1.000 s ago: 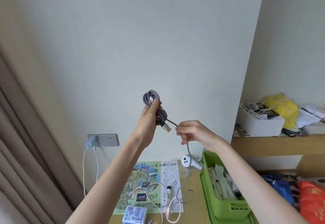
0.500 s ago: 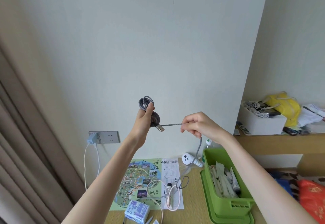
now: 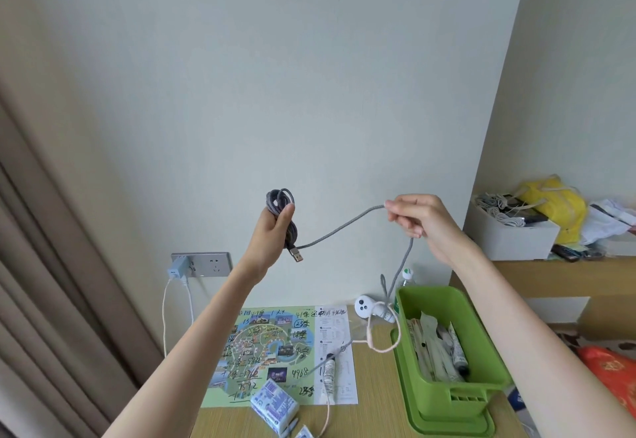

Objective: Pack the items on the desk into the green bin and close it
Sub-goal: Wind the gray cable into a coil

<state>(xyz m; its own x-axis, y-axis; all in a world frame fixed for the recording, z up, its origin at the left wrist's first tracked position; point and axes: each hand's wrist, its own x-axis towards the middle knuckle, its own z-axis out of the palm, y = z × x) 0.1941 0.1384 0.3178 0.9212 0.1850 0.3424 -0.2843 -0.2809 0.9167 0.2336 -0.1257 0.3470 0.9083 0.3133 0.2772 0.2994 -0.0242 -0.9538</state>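
My left hand (image 3: pixel 272 231) is raised in front of the wall and grips a coiled bundle of grey braided cable (image 3: pixel 280 202), its USB plug hanging below the palm. My right hand (image 3: pixel 418 219) pinches the loose run of the same cable, which droops from it down to the desk. The green bin (image 3: pixel 447 399) stands open at the right of the desk on its green lid, with several packets and tubes inside. On the desk lie a map sheet (image 3: pixel 272 351), a white tube (image 3: pixel 328 377), a tissue pack (image 3: pixel 273 406), a pink cable (image 3: pixel 382 346) and a white device (image 3: pixel 366 308).
A wall socket (image 3: pixel 206 264) holds a blue charger with a white cord hanging down. A curtain (image 3: pixel 51 300) hangs at the left. A wooden shelf (image 3: pixel 550 269) at the right carries a white box, a yellow bag and papers. A red bag (image 3: pixel 612 372) lies below it.
My right hand has slid up and to the right along the cable, drawing more of it off the desk. My left hand keeps the coil and has shifted slightly lower in view.
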